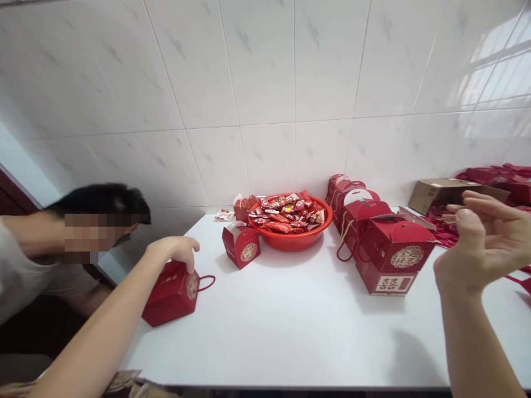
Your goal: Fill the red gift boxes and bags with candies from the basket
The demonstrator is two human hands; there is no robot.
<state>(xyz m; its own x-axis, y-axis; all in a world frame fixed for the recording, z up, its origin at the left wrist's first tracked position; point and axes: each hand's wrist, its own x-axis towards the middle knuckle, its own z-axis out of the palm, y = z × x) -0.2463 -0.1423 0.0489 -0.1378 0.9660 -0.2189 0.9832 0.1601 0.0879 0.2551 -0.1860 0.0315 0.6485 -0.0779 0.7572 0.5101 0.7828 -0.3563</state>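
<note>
At the left end of the white table, my left hand is closed over the top edge of a red box with a round gold emblem and a red cord loop; the undersides of the fingers are hidden. My right hand is raised above the table at the right, fingers apart and holding nothing. Between my hands, a smaller red box stands beside a red plastic basin heaped with wrapped candies. Stacked red boxes stand to the left of my right hand.
A person leans in at the far left, close to the table's left end. A cardboard box and piled red material lie at the back right. A printed card lies near the tiled wall.
</note>
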